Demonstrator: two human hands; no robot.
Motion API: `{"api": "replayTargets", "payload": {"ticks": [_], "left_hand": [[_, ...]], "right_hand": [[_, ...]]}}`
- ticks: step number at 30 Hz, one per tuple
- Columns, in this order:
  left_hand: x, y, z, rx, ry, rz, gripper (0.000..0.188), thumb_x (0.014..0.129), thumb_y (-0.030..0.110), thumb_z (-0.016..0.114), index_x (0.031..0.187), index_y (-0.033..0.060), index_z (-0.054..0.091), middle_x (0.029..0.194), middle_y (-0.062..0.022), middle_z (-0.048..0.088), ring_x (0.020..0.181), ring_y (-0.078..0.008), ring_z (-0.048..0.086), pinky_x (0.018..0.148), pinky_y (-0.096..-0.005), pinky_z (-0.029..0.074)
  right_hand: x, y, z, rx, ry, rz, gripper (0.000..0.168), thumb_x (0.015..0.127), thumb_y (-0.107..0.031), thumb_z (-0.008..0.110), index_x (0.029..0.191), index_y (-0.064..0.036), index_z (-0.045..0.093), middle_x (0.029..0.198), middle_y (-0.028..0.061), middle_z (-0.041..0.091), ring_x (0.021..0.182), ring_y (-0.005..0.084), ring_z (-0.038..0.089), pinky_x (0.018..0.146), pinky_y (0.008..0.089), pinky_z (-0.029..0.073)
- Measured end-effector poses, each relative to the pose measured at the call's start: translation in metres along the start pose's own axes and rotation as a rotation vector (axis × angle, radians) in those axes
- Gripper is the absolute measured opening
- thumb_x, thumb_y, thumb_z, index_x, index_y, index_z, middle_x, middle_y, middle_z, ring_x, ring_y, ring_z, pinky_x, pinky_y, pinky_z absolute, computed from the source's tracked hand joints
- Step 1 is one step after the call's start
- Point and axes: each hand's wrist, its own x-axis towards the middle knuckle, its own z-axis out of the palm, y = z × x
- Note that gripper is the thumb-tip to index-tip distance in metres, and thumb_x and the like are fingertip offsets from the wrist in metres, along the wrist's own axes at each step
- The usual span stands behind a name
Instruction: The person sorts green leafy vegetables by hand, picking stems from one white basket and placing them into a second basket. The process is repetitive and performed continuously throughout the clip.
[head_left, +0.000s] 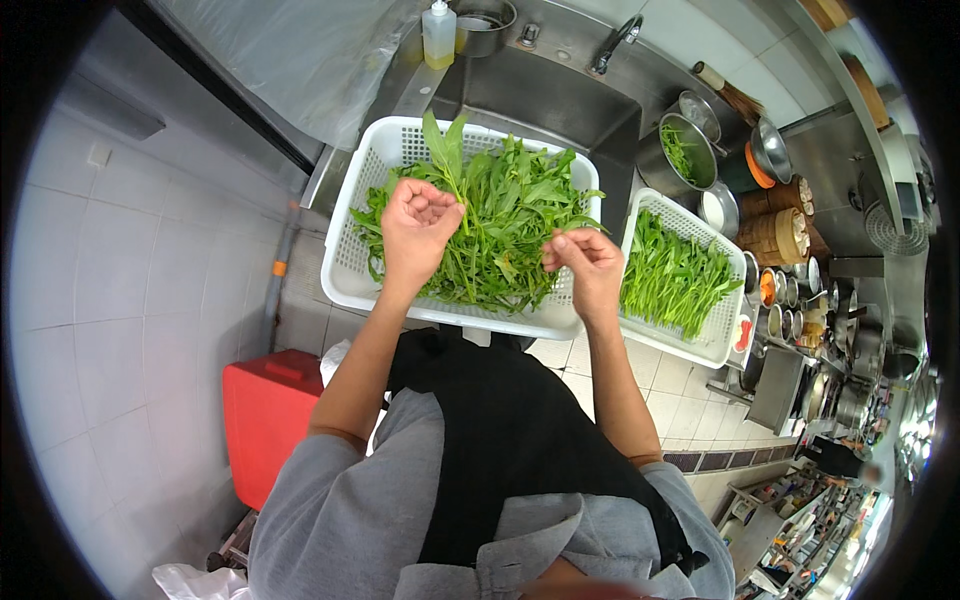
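Observation:
My left hand (418, 232) pinches a water spinach stem (454, 176), its long leaves pointing away from me. Thumb and fingers of my right hand (589, 262) are closed at the tips, with a green leaf (583, 222) between them. Both hands are above a white perforated plastic basket (341, 259), which holds a loose heap of leafy water spinach (495, 247). To the right, a second white basket (731, 319) holds cut water spinach stems (671, 274) lying roughly side by side.
Behind the basket is a steel sink (547, 97) with a faucet (619, 41). A soap bottle (439, 37) stands at its left. A steel pot (675, 157) with greens stands right, near bamboo steamers (776, 236). A red bin (270, 427) is at left. Another person (832, 457) stands far right.

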Motion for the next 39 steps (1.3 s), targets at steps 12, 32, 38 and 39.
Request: {"api": "replayTargets", "payload": {"ticks": [12, 32, 38, 39], "left_hand": [[-0.031, 0.003, 0.036, 0.181, -0.053, -0.045, 0.026, 0.08, -0.008, 0.069, 0.088, 0.0051, 0.048, 0.087, -0.0067, 0.065, 0.078, -0.008, 0.061, 0.07, -0.0224, 0.049], [-0.046, -0.007, 0.145, 0.145, -0.306, 0.039, 0.029, 0.082, -0.01, 0.066, 0.101, 0.0039, 0.049, 0.099, -0.012, 0.066, 0.085, -0.0118, 0.062, 0.075, -0.0236, 0.049], [-0.014, 0.018, 0.116, 0.202, -0.137, 0.112, 0.032, 0.086, -0.007, 0.064, 0.114, 0.0019, 0.05, 0.104, -0.0146, 0.068, 0.092, -0.0136, 0.063, 0.082, -0.0247, 0.05], [-0.012, 0.018, 0.106, 0.225, -0.114, 0.107, 0.031, 0.087, -0.006, 0.064, 0.115, 0.0015, 0.051, 0.104, -0.0145, 0.068, 0.092, -0.0135, 0.063, 0.081, -0.0251, 0.051]], "right_hand": [[0.184, -0.047, -0.249, -0.914, 0.641, -0.322, 0.033, 0.086, -0.022, 0.072, 0.104, 0.005, 0.068, 0.092, 0.0152, 0.071, 0.08, 0.0238, 0.068, 0.074, 0.0337, 0.053], [-0.019, -0.024, -0.099, -0.397, -0.049, -0.114, 0.011, 0.085, -0.008, 0.072, 0.092, 0.001, 0.071, 0.08, 0.0055, 0.07, 0.07, 0.0071, 0.059, 0.063, 0.0242, 0.049], [-0.024, 0.004, -0.206, -0.632, 0.493, -0.092, 0.013, 0.083, -0.013, 0.072, 0.086, -0.001, 0.073, 0.077, 0.012, 0.072, 0.068, 0.0153, 0.067, 0.064, 0.0284, 0.052], [-0.025, 0.016, -0.226, -0.69, 0.564, -0.001, 0.015, 0.081, -0.015, 0.072, 0.084, -0.001, 0.073, 0.075, 0.0145, 0.071, 0.068, 0.0193, 0.069, 0.066, 0.0313, 0.054]]}}
